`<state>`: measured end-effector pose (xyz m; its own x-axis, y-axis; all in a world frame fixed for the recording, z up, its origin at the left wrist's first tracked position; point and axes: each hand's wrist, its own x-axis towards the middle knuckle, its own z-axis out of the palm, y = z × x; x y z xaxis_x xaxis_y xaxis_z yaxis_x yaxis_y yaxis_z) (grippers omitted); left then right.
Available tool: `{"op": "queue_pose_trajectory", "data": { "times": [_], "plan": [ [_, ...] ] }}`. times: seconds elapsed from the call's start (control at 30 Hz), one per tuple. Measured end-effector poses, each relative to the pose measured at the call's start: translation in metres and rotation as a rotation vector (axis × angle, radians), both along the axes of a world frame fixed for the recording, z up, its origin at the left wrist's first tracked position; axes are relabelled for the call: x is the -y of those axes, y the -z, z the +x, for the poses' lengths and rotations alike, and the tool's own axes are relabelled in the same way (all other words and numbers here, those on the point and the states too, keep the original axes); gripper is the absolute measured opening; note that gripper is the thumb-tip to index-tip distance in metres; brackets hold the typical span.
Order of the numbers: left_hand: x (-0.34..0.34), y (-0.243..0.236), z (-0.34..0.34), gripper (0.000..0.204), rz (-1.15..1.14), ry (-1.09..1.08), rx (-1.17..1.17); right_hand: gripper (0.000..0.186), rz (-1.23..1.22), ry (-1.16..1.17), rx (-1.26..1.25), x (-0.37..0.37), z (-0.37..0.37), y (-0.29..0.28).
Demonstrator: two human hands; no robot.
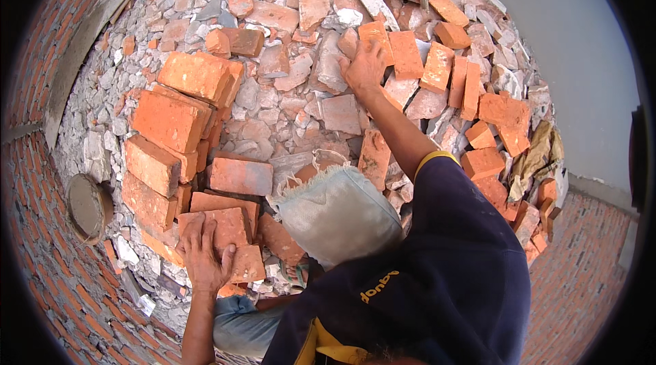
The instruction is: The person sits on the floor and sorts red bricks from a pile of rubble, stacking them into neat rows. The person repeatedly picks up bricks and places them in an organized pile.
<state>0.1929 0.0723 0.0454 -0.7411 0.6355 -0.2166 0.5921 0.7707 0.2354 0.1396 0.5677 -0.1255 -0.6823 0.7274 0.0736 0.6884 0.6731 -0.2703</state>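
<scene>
My left hand [203, 254] lies on the near left end of an orange brick [229, 223]. Its fingers are spread over the top and the thumb is apart, beside a lower brick [247, 266]. Several bricks form a curved stack [167, 122] just beyond it. Stretched far forward, my right hand [364, 70] touches the lower part of a brick [375, 37] with its fingers apart. Another brick [406, 55] leans right beside that one, and a grey-coated piece [331, 61] lies to the left of the hand. The undersides of both touched bricks are hidden.
Broken brick and mortar rubble [273, 109] covers the ground. More loose bricks [504, 112] lie at the right, near a crumpled tan sack [540, 153]. A round bucket [89, 208] stands by the left brick wall [41, 214]. A smooth grey wall [567, 57] rises at the right.
</scene>
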Motion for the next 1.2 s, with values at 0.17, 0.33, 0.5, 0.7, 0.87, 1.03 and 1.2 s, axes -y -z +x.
{"op": "queue_pose_trajectory", "data": {
  "times": [0.17, 0.33, 0.5, 0.7, 0.87, 1.03, 1.2],
  "plan": [
    [0.002, 0.0, 0.002, 0.06, 0.003, -0.012, 0.016, 0.075, 0.043, -0.018, 0.205, -0.06, 0.018, 0.012],
    [0.01, 0.001, 0.004, 0.062, -0.016, -0.045, 0.025, 0.074, 0.194, -0.16, 0.479, -0.094, -0.003, 0.021],
    [0.014, 0.005, 0.005, 0.062, -0.004, -0.041, -0.035, 0.052, -0.386, 0.064, 0.076, -0.116, 0.004, -0.045],
    [0.012, 0.002, 0.003, 0.064, -0.007, -0.059, 0.046, 0.059, -0.923, -0.338, -0.227, -0.018, 0.063, -0.082],
    [0.007, 0.0, 0.002, 0.062, -0.025, -0.034, 0.024, 0.061, -1.055, -0.463, -0.076, 0.082, 0.034, -0.043],
    [0.008, 0.0, 0.005, 0.061, -0.077, -0.06, 0.038, 0.069, -0.51, -0.958, -0.233, 0.161, 0.009, 0.028],
    [0.007, 0.001, 0.002, 0.061, -0.058, -0.039, 0.019, 0.065, -0.498, -0.943, 0.004, 0.17, 0.007, 0.075]
  ]
}}
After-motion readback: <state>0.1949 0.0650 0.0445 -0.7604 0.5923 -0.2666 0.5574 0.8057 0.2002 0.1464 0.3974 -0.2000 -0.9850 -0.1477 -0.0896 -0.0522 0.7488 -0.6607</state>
